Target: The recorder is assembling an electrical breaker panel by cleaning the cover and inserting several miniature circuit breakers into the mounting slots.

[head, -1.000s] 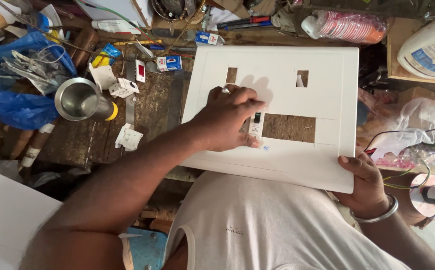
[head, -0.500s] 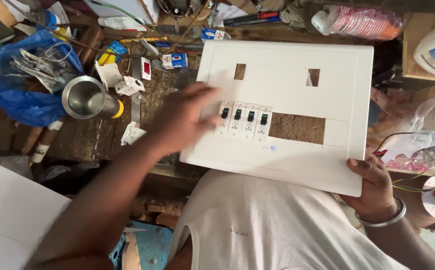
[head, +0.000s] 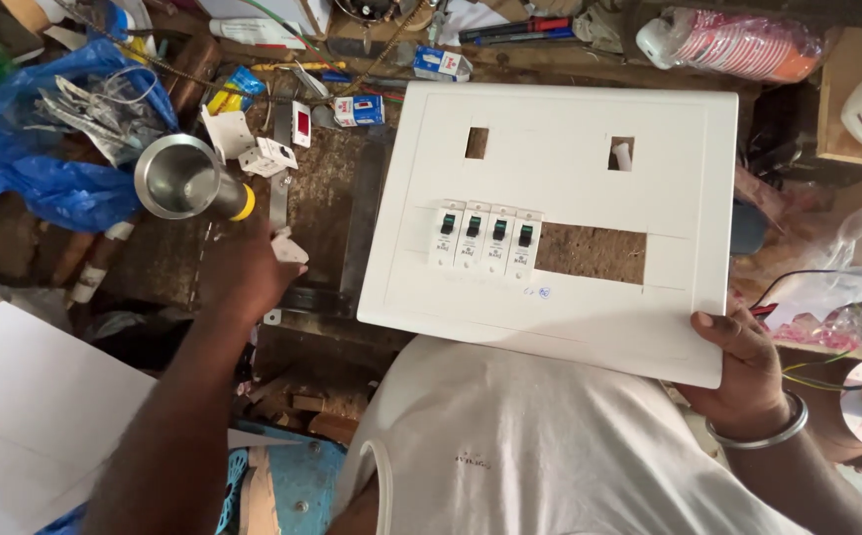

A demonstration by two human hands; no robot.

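Head view: white panel (head: 590, 198) with four breakers (head: 484, 238) propped at the bench (head: 322, 198) edge.
Right hand (head: 743, 372) grips the panel's lower corner. Left hand (head: 253, 267) closes on a small white part (head: 288, 248) beside the steel cup (head: 178, 176). Best keep the panel level and steady.

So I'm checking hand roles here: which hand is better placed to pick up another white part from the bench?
Probably the left hand: it's free, over the white part on the bench. The right hand grips the white panel's corner, steadying it.
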